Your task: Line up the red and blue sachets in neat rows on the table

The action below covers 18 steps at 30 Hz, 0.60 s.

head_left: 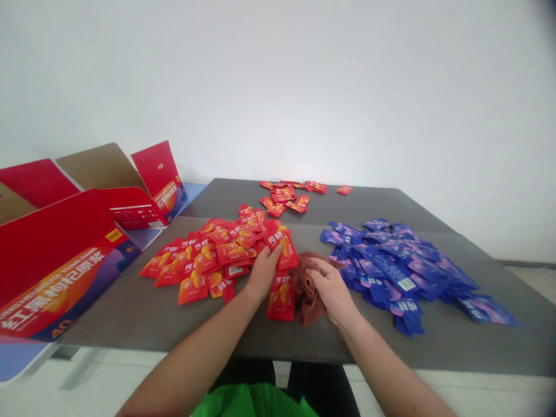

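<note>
Between thumb and fingers, my left hand (263, 272) grips a red pouch (286, 253) printed with orange fruit, tilted up above the table. My right hand (328, 284) is closed on a crumpled brown cloth (309, 304), which is beside that pouch; whether they touch I cannot tell. Another red pouch (281, 302) lies flat on the table just below my hands. To the left of my left hand spreads a heap of red pouches (204, 255). A pile of blue pouches (391, 260) lies right of my right hand.
The dark grey table (208, 339) stands against a white wall. More red pouches (284, 194) are scattered at its far side, with a lone pouch (344, 190) farther right. Large red cardboard boxes (65, 249) with raised flaps stand on a blue surface (17, 362) at the left.
</note>
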Tool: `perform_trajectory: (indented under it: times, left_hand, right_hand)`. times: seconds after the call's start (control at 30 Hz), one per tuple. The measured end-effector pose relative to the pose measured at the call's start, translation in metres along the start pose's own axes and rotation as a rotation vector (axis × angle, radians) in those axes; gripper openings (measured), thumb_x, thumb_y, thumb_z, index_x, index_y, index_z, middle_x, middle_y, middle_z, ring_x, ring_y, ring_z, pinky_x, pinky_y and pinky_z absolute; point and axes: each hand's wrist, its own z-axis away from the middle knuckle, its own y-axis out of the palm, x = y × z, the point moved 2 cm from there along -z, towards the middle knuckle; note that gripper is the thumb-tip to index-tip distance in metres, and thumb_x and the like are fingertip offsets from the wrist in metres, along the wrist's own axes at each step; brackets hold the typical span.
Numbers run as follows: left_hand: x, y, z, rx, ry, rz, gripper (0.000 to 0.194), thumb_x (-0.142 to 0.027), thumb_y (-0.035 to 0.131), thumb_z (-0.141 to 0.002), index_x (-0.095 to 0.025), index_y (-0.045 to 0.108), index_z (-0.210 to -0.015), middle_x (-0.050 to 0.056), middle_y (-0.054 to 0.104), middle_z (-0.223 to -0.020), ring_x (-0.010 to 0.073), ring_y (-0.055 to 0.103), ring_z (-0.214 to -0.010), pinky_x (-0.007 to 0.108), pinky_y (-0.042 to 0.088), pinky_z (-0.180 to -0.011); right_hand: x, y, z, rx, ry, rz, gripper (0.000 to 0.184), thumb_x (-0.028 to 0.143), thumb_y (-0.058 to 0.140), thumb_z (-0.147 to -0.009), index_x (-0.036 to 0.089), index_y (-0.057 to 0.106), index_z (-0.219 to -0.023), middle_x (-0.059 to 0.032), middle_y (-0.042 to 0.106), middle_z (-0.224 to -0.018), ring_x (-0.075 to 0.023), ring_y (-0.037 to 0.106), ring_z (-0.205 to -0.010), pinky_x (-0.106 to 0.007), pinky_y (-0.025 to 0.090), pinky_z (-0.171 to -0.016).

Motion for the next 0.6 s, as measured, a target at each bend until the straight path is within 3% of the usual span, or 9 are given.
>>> perform_trajectory:
  times: [0.07,0.13,0.2,0.27,0.37,0.47,0.53,0.6]
  left_hand:
    - [-0.012,-0.021,-0.014,-0.140,0.051,-0.192,0.038,-0.050,0.052,-0.087,-0.014,0.065,-0.087,0.004,0.068,-0.079,0.0180,0.061,-0.072,0.029,0.046,-0.068]
    - [-0.029,-0.043,-0.027,-0.194,0.073,-0.383,0.033,-0.046,0.055,-0.086,-0.014,0.064,-0.084,0.006,0.068,-0.082,0.0209,0.062,-0.080,0.031,0.045,-0.074]
    - [-0.048,-0.063,-0.036,-0.234,0.081,-0.779,0.033,-0.044,0.054,-0.088,-0.013,0.064,-0.096,0.010,0.069,-0.091,0.0249,0.064,-0.088,0.033,0.045,-0.078]
    - [-0.063,-0.076,-0.039,-0.286,0.055,-1.168,0.042,-0.041,0.053,-0.089,-0.010,0.058,-0.117,0.017,0.068,-0.103,0.0304,0.064,-0.098,0.038,0.046,-0.082]
    - [-0.076,-0.079,-0.026,-0.335,0.110,-1.473,0.045,-0.036,0.048,-0.092,-0.007,0.052,-0.126,0.023,0.064,-0.116,0.0348,0.060,-0.110,0.041,0.045,-0.088]
    - [-0.067,-0.062,0.001,-0.170,0.173,-1.432,0.035,-0.037,0.039,-0.096,-0.014,0.059,-0.115,0.015,0.068,-0.110,0.0296,0.064,-0.104,0.036,0.047,-0.085]
    - [-0.050,-0.047,0.022,0.029,0.079,-1.323,0.036,-0.042,0.040,-0.096,-0.017,0.060,-0.113,0.012,0.070,-0.101,0.0273,0.067,-0.095,0.034,0.048,-0.080]
    - [-0.029,-0.032,0.042,0.203,-0.025,-1.226,0.047,-0.047,0.049,-0.090,-0.015,0.055,-0.124,0.014,0.069,-0.106,0.0292,0.067,-0.098,0.035,0.048,-0.082]
  right_hand:
    - [0.000,-0.011,0.006,-0.026,-0.021,0.081,0.024,0.029,0.059,-0.078,0.021,0.073,-0.096,-0.0029,0.074,-0.098,-0.0231,0.066,-0.092,-0.035,0.048,-0.086]
    - [-0.001,-0.027,0.007,-0.143,-0.076,0.103,0.025,0.033,0.061,-0.081,0.022,0.072,-0.100,-0.0032,0.073,-0.104,-0.0238,0.065,-0.098,-0.036,0.046,-0.091]
    - [-0.003,-0.040,0.005,-0.236,-0.102,0.079,0.027,0.036,0.061,-0.082,0.023,0.071,-0.104,-0.0032,0.073,-0.108,-0.0243,0.064,-0.102,-0.038,0.045,-0.094]
    - [-0.007,-0.047,0.003,-0.250,-0.095,0.052,0.030,0.037,0.061,-0.083,0.023,0.070,-0.108,-0.0034,0.072,-0.110,-0.0249,0.064,-0.103,-0.040,0.045,-0.095]
    - [-0.012,-0.050,0.005,-0.217,-0.075,0.070,0.032,0.040,0.062,-0.082,0.023,0.070,-0.108,-0.0044,0.072,-0.110,-0.0259,0.064,-0.103,-0.040,0.046,-0.094]
    - [-0.016,-0.050,0.010,-0.222,-0.045,0.100,0.032,0.042,0.064,-0.081,0.023,0.071,-0.106,-0.0047,0.072,-0.111,-0.0268,0.063,-0.106,-0.041,0.045,-0.096]
    - [-0.019,-0.050,0.012,-0.231,-0.029,0.082,0.032,0.041,0.064,-0.081,0.024,0.070,-0.107,-0.0044,0.072,-0.113,-0.0266,0.062,-0.108,-0.041,0.044,-0.098]
    - [-0.023,-0.048,0.013,-0.208,-0.016,0.026,0.033,0.041,0.064,-0.082,0.024,0.069,-0.110,-0.0039,0.071,-0.115,-0.0259,0.062,-0.109,-0.042,0.043,-0.100]
